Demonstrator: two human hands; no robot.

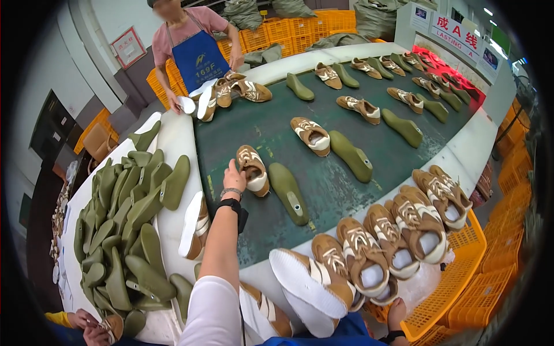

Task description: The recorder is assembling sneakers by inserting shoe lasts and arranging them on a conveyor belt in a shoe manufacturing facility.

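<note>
My left hand [233, 179] reaches over the green belt and grips the side of a brown and white sneaker [252, 169] at its collar, the shoe standing on its sole. Right beside that sneaker lies an olive green shoe last [288, 193]. My right hand [397, 314] is low at the right, by the rim of an orange basket [474, 271] and below a row of sneakers [363, 254]; its fingers are mostly hidden. One sneaker [309, 285] at the near end of the row is tipped, showing its white sole.
A heap of green lasts [127, 230] covers the white table at left. More sneakers and lasts stand along the belt [242, 124]. A person in a blue apron [202, 66] stands at the far end, touching shoes. At lower left, another person's hands [85, 327] hold a shoe.
</note>
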